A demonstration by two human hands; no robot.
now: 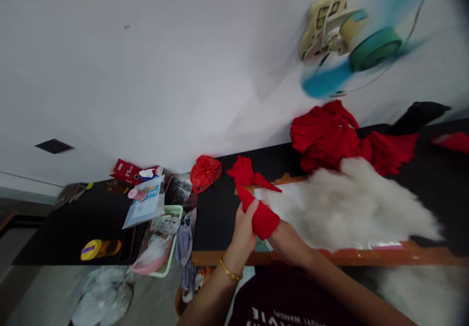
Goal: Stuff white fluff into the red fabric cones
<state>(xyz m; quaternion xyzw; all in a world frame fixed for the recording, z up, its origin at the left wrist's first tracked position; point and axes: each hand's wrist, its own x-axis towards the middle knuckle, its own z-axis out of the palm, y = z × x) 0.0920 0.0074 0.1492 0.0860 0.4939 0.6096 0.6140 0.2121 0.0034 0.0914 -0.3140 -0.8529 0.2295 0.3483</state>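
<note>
My left hand (243,228), with a gold bangle at the wrist, is wrapped round a red cone-shaped fabric piece (264,221), its pointed tip facing up and left. The fingers of my right hand (287,240) are hidden in or behind the wide end of that piece, so their pose does not show. Just beyond lies a small pointed red piece (268,183), beside another red cloth piece (242,169). To the right, a big heap of white fluffy stuffing (355,208) spreads over the worktable.
Red fabric (326,133) is piled against the wall. A spinning blue-bladed fan (375,50) is mounted above. Left of the worktable (216,218) are a red plastic bag (205,173), a green-rimmed basket (172,248) and a yellow-lidded bottle (100,249). A clear bag (104,296) sits on the floor.
</note>
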